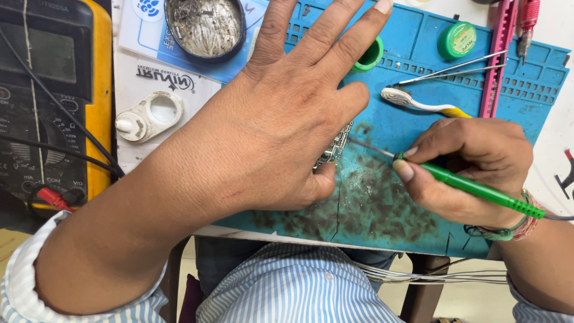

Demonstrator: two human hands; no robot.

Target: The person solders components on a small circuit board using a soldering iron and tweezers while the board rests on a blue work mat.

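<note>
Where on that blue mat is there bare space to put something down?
The right part of the blue mat, between the pink ruler and its edge, lies bare, as does the stained strip below both hands. Crowded: the top, with tweezers, toothbrush and green pots.

Blue-striped shirt sleeves (24, 269) (thread bracelets (514, 230) on right wrist).

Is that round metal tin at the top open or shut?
Open. The round metal tin has no lid on it, and its grey, crusted inside shows plainly from above.
</note>
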